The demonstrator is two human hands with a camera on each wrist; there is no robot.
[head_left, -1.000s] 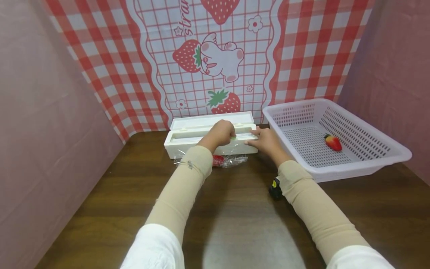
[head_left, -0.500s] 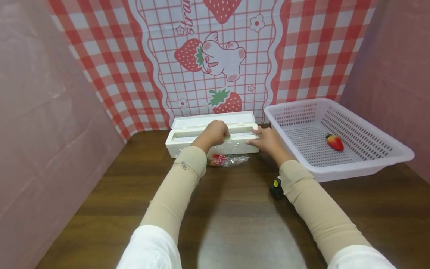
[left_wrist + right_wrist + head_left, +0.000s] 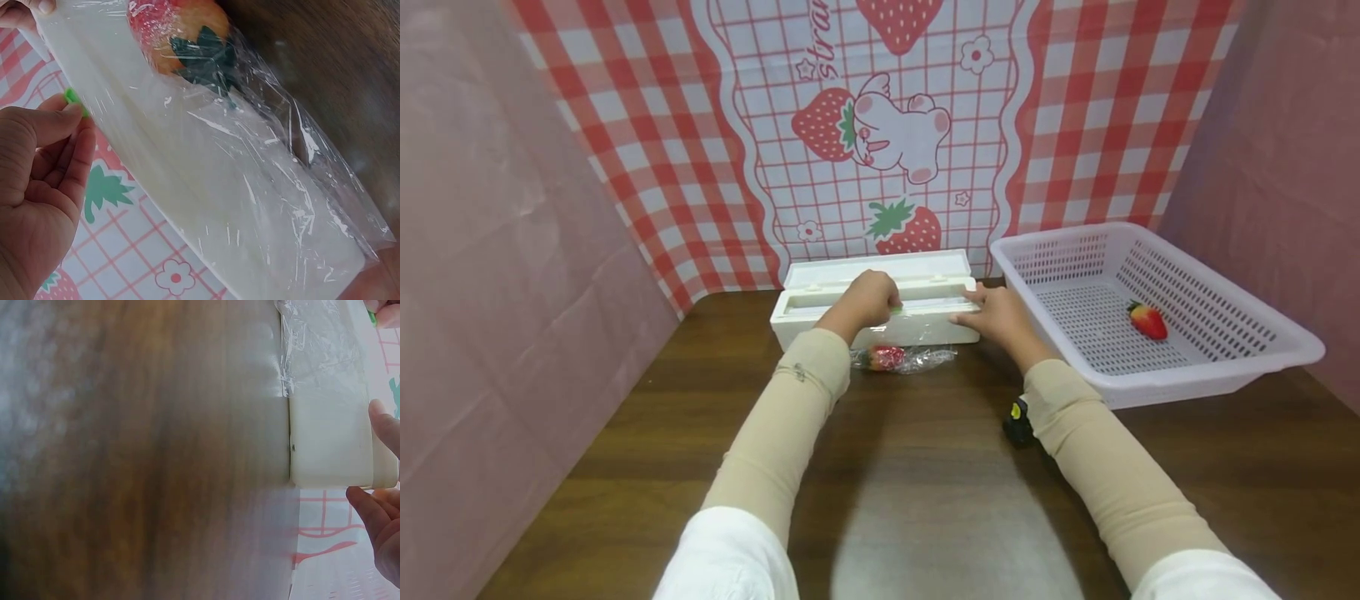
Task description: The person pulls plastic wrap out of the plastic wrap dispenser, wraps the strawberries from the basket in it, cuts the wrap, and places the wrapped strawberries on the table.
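Fingertips of the left hand [image 3: 867,300] pinch a small green tab [image 3: 71,95] with no visible gap; it is mostly covered, so "slider" is only a fair guess. The tab sits on the near upper edge of the white box [image 3: 331,440], just off its middle toward three o'clock. At the box's three o'clock end the right hand [image 3: 1002,317] grips the corner, thumb and fingers parted, probably to stop it shifting. Clear film [image 3: 250,169] drapes the near face; a film-wrapped strawberry [image 3: 887,358] lies at six o'clock, the lid [image 3: 880,267] tipped back at twelve. Beyond three o'clock, a basket [image 3: 1187,387] holds an unwrapped strawberry [image 3: 1147,321]. No label is readable on the box; sideways letters [image 3: 822,42] on the cloth [image 3: 1075,108] at twelve resemble "stran", cut off.
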